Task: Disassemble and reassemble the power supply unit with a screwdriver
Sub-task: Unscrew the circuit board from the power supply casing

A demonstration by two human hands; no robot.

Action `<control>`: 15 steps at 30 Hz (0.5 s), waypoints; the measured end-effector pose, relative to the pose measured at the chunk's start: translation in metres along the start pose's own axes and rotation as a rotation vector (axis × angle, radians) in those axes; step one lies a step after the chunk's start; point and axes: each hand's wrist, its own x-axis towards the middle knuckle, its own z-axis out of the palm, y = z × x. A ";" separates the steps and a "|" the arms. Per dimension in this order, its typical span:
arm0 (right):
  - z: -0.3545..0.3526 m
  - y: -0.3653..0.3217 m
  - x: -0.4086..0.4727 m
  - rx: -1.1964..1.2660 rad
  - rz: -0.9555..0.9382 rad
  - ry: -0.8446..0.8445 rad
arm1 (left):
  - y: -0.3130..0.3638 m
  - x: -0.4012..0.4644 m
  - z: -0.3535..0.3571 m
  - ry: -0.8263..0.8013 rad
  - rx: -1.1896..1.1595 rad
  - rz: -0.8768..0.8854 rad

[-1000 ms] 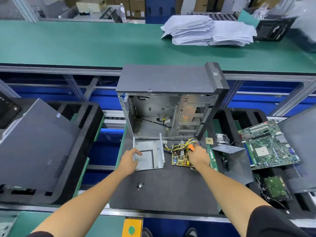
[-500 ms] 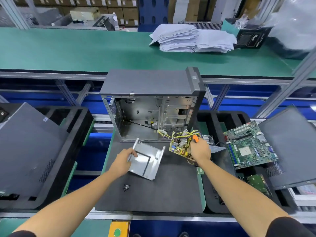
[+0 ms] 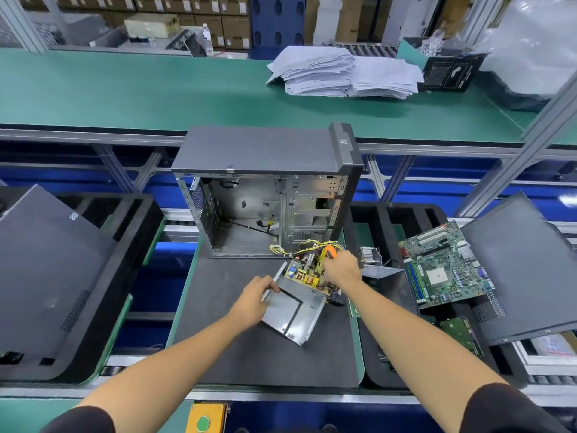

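the metal psu cover (image 3: 292, 314) is gripped at its left edge by the left hand (image 3: 254, 303), above the black mat (image 3: 249, 354). the psu circuit board (image 3: 307, 271) and orange-handled screwdriver (image 3: 329, 252) are clasped together by the right hand (image 3: 342, 270), before the open case (image 3: 265, 195).

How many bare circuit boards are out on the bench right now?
3: the yellow power supply board under the right hand, the green motherboard on the right tray, a smaller green board nearer. Others may be hidden.

My right hand (image 3: 342, 270) hides most of the screwdriver (image 3: 329, 252); only its orange handle shows above the board (image 3: 304, 271).
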 end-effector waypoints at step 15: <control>0.012 -0.031 -0.001 -0.335 -0.021 -0.187 | 0.003 0.015 0.020 -0.097 -0.109 -0.176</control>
